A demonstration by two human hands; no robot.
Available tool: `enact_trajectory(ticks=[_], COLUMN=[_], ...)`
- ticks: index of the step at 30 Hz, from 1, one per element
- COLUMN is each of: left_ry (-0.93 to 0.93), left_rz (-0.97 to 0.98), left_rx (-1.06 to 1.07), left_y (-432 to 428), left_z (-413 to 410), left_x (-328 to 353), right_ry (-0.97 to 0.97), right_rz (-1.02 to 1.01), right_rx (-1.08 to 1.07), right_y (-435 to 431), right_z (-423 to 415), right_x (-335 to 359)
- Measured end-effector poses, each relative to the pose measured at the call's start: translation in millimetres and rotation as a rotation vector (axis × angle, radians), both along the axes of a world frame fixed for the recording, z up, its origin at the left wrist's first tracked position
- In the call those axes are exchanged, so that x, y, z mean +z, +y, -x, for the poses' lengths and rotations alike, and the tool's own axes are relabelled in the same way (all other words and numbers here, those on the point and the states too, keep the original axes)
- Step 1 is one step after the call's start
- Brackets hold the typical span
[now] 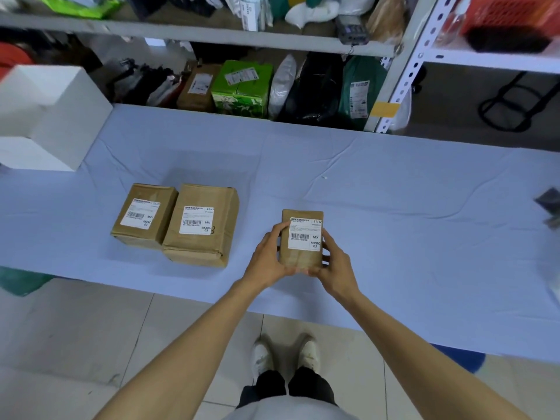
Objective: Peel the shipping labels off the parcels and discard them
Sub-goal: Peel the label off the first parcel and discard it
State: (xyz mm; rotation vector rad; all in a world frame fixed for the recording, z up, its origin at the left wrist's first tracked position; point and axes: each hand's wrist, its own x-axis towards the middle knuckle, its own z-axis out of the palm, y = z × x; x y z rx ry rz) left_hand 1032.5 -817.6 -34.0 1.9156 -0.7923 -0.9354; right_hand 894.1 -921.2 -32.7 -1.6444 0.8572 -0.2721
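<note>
Head view: the left hand (268, 259) and right hand (336, 268) grip the small parcel (301, 257) above the counter (363, 192), fingers curled round its sides. Its label (304, 234) lies fully stuck; a hasty pull could tear it, leaving scraps.

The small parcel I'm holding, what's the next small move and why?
Probably lift a corner of the label with the thumb of the left hand: the label lies flat on the small parcel, the right hand grips the other side, and that thumb rests by the label's left edge.
</note>
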Motion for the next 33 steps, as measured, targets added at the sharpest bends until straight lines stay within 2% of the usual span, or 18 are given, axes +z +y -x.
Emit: enact_trajectory(ticks=[8,17,22,33], left_ry=[0.040,0.116,0.101,0.029], left_rz=[0.028,-0.026,-0.047,-0.061], left_rx=[0.048,-0.028,-0.048,-0.073], left_y=[1.1,1.6,-1.3,-0.9], left_z=[-7.2,-14.5,-17.6,-20.8], left_x=[-6.9,-9.5,-9.6,-8.4], right_ry=[0.040,0.054,0.107,0.062], right_rz=[0.014,-0.051,-0.021,-0.054], right_rx=[0.038,0.086,0.100,0.109], right_y=[-4.8,-13.6,-16.0,-18.7], right_z=[-5.7,-3.3,-3.2,-3.0], right_x=[5.5,1.1,-2.0,0.7])
